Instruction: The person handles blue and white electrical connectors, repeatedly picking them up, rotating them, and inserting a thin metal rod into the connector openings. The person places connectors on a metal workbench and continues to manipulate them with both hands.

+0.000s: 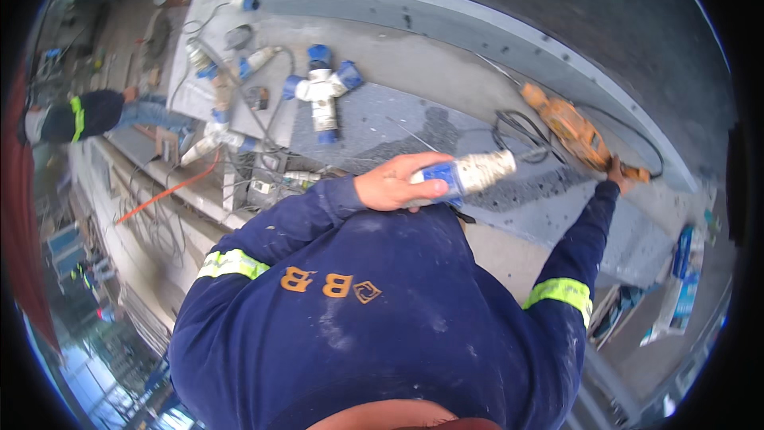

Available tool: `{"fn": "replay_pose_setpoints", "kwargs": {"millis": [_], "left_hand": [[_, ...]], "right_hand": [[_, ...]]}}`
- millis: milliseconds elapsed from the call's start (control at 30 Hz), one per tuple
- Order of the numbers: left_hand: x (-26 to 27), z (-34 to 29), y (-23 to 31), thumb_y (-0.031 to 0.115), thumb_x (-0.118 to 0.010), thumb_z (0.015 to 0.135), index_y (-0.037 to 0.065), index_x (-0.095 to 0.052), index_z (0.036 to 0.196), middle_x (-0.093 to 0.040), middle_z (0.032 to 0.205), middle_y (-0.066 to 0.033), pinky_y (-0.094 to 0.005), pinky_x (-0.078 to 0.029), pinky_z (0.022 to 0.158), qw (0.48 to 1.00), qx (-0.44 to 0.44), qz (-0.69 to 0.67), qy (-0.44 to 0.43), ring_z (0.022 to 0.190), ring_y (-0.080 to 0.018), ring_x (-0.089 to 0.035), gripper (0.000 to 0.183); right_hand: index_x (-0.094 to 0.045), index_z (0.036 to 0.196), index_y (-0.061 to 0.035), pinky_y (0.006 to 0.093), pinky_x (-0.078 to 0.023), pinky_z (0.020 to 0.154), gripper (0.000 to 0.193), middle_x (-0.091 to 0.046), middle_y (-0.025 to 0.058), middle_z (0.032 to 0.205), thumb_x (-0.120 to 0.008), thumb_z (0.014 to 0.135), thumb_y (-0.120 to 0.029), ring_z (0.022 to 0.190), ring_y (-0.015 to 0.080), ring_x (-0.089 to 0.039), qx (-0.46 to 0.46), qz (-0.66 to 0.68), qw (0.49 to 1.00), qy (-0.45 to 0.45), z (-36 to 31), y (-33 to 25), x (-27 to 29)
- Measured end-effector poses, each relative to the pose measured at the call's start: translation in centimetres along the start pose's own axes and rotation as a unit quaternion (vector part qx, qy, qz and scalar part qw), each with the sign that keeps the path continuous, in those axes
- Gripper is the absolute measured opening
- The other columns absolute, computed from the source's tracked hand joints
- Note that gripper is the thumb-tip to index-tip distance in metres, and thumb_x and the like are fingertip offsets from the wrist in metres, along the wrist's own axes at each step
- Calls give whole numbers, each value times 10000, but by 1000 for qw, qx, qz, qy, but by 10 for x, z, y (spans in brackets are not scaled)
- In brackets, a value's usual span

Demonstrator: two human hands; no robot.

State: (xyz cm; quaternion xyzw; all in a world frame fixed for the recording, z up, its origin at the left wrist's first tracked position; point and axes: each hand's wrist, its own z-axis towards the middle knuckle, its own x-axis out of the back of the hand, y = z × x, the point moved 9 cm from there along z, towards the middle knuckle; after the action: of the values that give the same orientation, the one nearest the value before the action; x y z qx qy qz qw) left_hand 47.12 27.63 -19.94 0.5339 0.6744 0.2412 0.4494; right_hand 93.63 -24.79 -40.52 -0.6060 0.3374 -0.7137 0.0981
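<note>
My left hand [391, 181], in front of my chest, is wrapped round a dirty white and blue industrial plug [469, 175] that points right. Off to the right, my right hand [617, 175] grips the rear handle of an orange hammer drill [569, 129]. The drill lies on the grey slab, and a thin bit reaches from its front toward the far left. A black cable [516, 131] loops on the slab between the plug and the drill. Left of these, a white three-way socket splitter [321, 94] with blue caps lies on the slab [382, 111].
A long metal beam [477, 22] runs along the far side. More blue and white connectors [208, 64] with tangled cables lie at the left. An orange rod [169, 193] slants below them. Another person [95, 114] stands at far left. A blue and white bag [680, 287] lies at right.
</note>
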Motion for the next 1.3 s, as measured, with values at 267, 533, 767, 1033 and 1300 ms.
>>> {"fn": "replay_pose_setpoints", "kwargs": {"millis": [267, 533, 767, 1033, 1300], "left_hand": [[5, -19, 6, 400, -637, 941, -6, -505, 1345, -651, 1163, -204, -406, -490, 914, 973, -96, 208, -35, 1077, -335, -634, 588], [-2, -28, 17, 430, -665, 905, -7, -530, 1310, -656, 1142, -222, -429, -494, 898, 954, -155, 254, -43, 1050, -375, -638, 611], [-2, -51, 22, 575, -698, 813, -1, -598, 1129, -692, 951, -242, -491, -521, 783, 918, -129, 373, 39, 913, -429, -668, 665], [-21, -71, 32, 540, -685, 828, 6, -614, 1070, -690, 876, -247, -502, -520, 750, 911, -153, 383, 22, 853, -431, -666, 591], [-41, -104, 46, 525, -697, 841, 36, -577, 1067, -676, 881, -189, -493, -522, 688, 902, -140, 407, 32, 836, -408, -664, 552]], "right_hand": [[-449, 1340, 98, 443, -497, 956, 732, -598, 224, 1265, -723, 890, -410, 1128, 335, -617, 151, 354, 914, -128, -254, -233, 49], [-542, 1153, -9, 459, -507, 720, 705, -619, 200, 975, -902, 592, -240, 863, 405, -624, 619, -66, 582, -523, -537, -405, 77], [-507, 1049, -15, 476, -504, 630, 563, -587, 177, 862, -859, 650, -200, 770, 398, -633, 674, -124, 547, -481, -563, -405, 75], [-496, 985, -30, 480, -513, 565, 523, -604, 185, 806, -853, 653, -220, 667, 404, -642, 681, -154, 493, -520, -577, -413, 103], [-513, 961, -43, 469, -502, 528, 483, -579, 157, 764, -833, 666, -252, 617, 389, -633, 688, -145, 495, -510, -581, -413, 134]]}}
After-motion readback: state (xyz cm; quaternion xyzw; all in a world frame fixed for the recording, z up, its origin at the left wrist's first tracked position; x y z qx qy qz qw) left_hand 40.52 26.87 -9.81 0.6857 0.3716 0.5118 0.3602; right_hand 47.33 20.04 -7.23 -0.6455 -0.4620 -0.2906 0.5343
